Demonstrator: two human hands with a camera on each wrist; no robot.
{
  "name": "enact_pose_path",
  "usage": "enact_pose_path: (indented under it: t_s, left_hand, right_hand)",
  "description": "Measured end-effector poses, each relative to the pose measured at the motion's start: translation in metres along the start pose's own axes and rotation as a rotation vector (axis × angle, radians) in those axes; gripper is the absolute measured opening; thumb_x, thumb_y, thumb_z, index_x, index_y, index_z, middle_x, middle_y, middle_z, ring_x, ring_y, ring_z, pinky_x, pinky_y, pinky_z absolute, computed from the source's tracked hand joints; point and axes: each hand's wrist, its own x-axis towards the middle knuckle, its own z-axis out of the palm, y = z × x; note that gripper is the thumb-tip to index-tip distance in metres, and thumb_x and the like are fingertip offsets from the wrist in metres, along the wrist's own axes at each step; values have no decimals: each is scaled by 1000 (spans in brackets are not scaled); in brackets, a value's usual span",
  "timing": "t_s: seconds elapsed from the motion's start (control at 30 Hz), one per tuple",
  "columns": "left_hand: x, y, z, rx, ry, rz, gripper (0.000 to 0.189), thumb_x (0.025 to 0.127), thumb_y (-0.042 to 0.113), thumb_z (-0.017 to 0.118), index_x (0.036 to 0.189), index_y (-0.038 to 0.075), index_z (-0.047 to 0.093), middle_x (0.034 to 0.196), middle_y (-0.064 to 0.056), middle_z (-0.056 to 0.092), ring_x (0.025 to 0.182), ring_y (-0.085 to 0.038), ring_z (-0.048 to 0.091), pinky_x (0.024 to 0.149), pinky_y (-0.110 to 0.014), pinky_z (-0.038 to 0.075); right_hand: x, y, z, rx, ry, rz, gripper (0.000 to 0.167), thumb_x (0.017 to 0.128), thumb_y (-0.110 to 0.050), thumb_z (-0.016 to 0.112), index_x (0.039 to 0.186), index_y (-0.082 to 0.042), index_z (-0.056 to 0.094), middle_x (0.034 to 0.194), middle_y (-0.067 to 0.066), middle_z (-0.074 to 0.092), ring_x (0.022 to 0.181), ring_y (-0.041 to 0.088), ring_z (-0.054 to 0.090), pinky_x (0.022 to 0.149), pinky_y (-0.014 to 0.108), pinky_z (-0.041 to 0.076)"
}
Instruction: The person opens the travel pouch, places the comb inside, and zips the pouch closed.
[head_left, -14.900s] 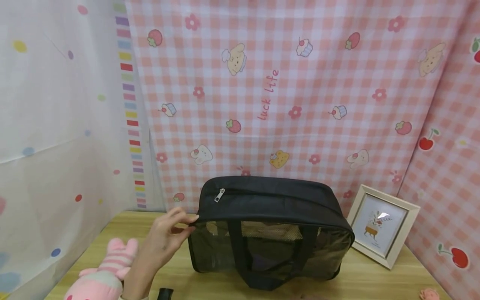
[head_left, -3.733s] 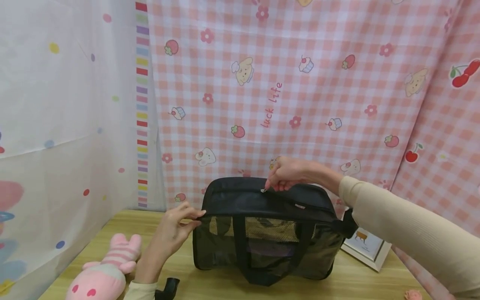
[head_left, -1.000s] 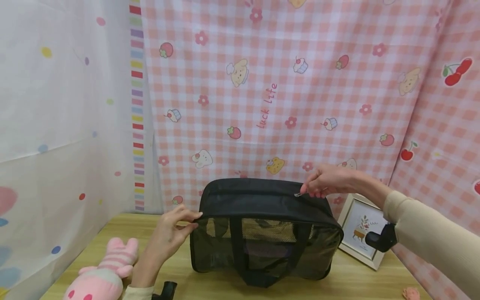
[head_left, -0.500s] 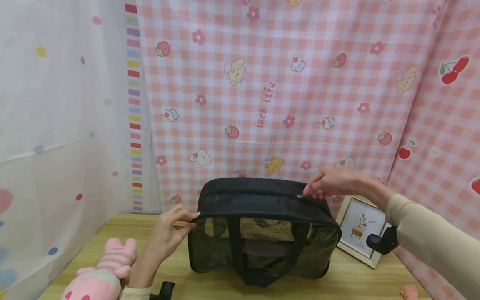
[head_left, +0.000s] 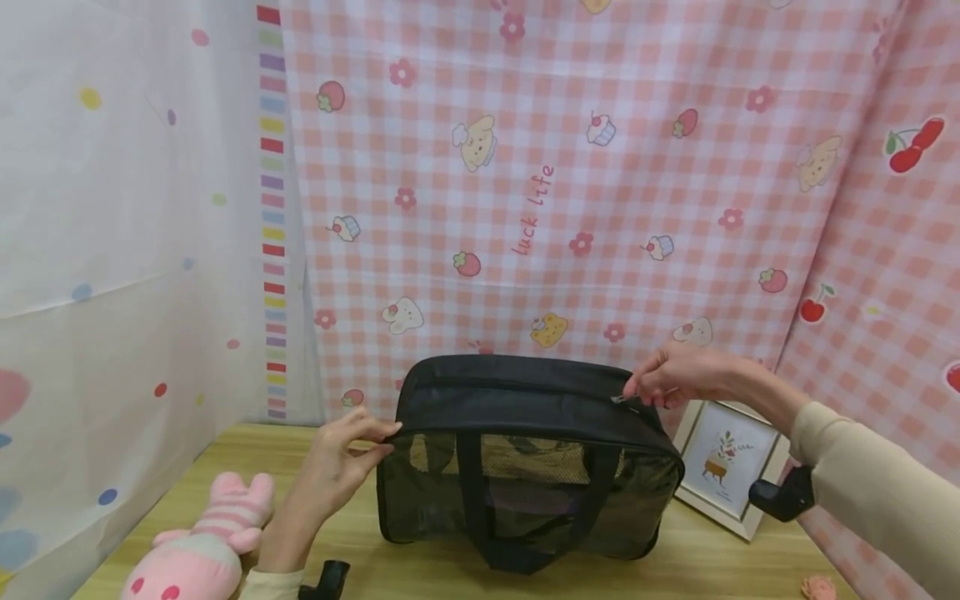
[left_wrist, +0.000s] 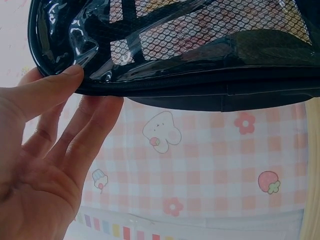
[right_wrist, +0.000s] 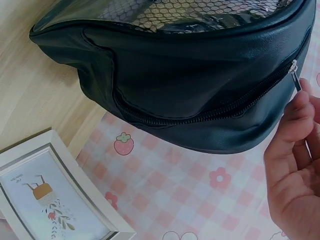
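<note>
A black bag [head_left: 517, 408] with see-through, mesh-backed sides stands on the table, its strap handle [head_left: 517, 557] hanging in front. My left hand [head_left: 322, 479] pinches the bag's upper left corner edge; in the left wrist view the thumb [left_wrist: 55, 86] lies on the clear side and fingers are behind the rim. At the right of the bag's top, my right hand [head_left: 686, 375] pinches the metal zipper pull [right_wrist: 296, 77] between thumb and finger. Beyond the pull, in the right wrist view, the zipper teeth [right_wrist: 200, 117] run in two parted rows. The bag's contents are dim and unclear.
A framed picture [head_left: 731, 462] leans close by the bag's right side. On the left lies a pink plush toy [head_left: 198, 542]. A small pink item [head_left: 817, 587] sits near the right front edge. Patterned cloth [head_left: 570, 192] hangs behind the wooden table [head_left: 405, 575].
My right hand, out of sight at first, has drawn the zipper pull from the left end of the bag's top to the right. My left hand keeps its pinch on the corner.
</note>
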Motion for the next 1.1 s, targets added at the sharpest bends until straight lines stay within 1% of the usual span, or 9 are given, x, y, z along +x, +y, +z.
enact_pose_path:
  t_s: [0.13,0.23,0.33,0.57,0.67,0.93,1.03,1.1]
  left_hand:
    - [-2,0,0,-6,9,-5,36,70,-17,74,99,4,74,88,-1,62,80,-21,64,61,-23,57]
    - [-4,1,0,-7,15,-5,35,70,-17,74,99,4,74,88,-2,63,80,-21,64,61,-23,58]
    - [-4,0,0,-3,14,3,36,69,-17,74,99,3,74,87,-3,63,79,-22,64,60,-23,58]
    - [-1,-4,1,14,15,16,36,68,-18,75,98,2,73,86,-4,63,78,-23,64,59,-23,57]
    - [-2,-4,2,17,19,17,36,68,-18,75,97,2,73,86,-4,63,78,-23,64,59,-23,57]
    - [-2,0,1,28,17,-7,36,70,-16,75,99,5,74,86,0,62,79,-19,64,61,-22,57]
    - [-1,2,1,21,14,-2,37,70,-17,74,99,5,74,86,0,62,79,-19,65,61,-22,57]
    - [0,5,0,20,17,10,37,68,-19,74,98,3,74,86,-2,61,78,-21,65,61,-23,58]
  right_hand:
    - [-1,2,-1,1,-4,-12,28,88,0,49,108,9,66,78,10,58,64,14,48,53,22,44]
    - [-2,5,-2,-14,-12,-35,27,87,1,49,105,10,67,81,11,60,64,14,48,54,22,43]
    - [-5,10,-5,-21,-7,-40,26,87,2,49,103,11,67,83,11,61,65,14,47,56,23,43]
    - [-13,19,-9,-13,20,-23,26,86,1,50,104,10,66,73,6,56,65,15,48,57,24,42]
    - [-12,20,-9,-23,18,-31,26,87,0,50,104,9,67,73,6,56,66,16,48,57,24,42]
    - [-15,23,-10,-68,33,-33,23,86,1,50,98,9,69,71,7,56,63,16,47,54,24,40]
    - [-17,28,-11,-72,45,-20,24,86,2,50,98,8,69,71,6,56,63,15,47,54,24,42]
    - [-18,30,-11,-71,54,-15,24,86,2,50,100,9,68,72,7,57,63,14,47,55,24,43]
